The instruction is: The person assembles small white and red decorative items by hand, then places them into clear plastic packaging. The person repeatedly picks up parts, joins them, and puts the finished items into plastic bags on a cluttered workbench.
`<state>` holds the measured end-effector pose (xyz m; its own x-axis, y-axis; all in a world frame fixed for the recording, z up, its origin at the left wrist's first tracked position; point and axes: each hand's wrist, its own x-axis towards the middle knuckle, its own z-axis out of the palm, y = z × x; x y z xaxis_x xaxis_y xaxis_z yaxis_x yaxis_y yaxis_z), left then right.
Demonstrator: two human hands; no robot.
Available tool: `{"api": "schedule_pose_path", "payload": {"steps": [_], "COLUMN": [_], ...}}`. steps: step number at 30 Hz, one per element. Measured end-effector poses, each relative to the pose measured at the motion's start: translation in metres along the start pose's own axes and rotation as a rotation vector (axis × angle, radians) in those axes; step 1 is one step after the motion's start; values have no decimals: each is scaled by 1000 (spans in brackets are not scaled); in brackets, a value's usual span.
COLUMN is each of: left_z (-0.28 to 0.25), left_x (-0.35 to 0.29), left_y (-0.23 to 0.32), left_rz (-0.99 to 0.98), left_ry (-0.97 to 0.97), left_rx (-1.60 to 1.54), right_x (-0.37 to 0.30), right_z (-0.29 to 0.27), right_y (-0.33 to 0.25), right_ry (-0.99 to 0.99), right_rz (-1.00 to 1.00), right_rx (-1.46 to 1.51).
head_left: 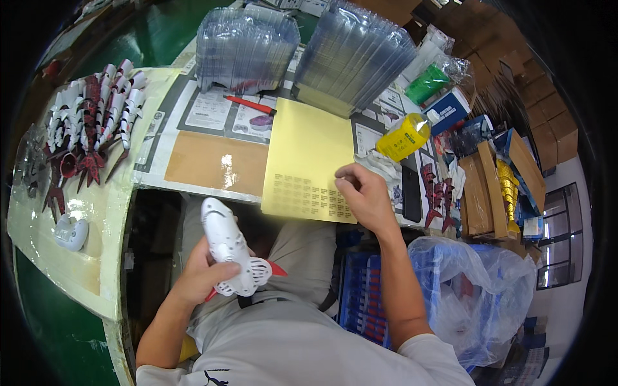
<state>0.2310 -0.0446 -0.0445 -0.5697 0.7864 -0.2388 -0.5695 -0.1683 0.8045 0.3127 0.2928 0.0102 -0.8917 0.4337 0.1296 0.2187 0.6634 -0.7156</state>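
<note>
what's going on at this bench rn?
The person's left hand is holding a white toy body with red fins over their lap. The right hand is at the right edge of a yellow label sheet, fingers curled by the printed rows; whether it has picked up a label is unclear. Behind the sheet stand stacks of clear plastic trays, and a bunch of white, red and black toy parts lies on the left table.

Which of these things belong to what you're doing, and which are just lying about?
Seemingly in use:
- white toy, held by the left fingers
- yellow sticker sheet, right fingers over it

Probably just lying about:
- yellow bottle
- black phone
- red pen-shaped tool
</note>
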Motion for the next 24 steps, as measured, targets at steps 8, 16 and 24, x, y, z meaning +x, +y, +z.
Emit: {"api": "schedule_pose_path", "payload": {"steps": [8, 16, 24], "left_z": [32, 34, 38], "left_x": [26, 54, 78], "left_y": [1, -15, -34], "left_rz": [-49, -60, 31], "left_ry": [29, -133, -111], "left_rx": [486, 368, 408], "right_x": [17, 11, 11], "right_z": [42, 51, 52], "right_y": [4, 2, 2], "right_ry": [-13, 20, -12], "right_rz": [-143, -101, -37], "right_rx": [-308, -345, -270]}}
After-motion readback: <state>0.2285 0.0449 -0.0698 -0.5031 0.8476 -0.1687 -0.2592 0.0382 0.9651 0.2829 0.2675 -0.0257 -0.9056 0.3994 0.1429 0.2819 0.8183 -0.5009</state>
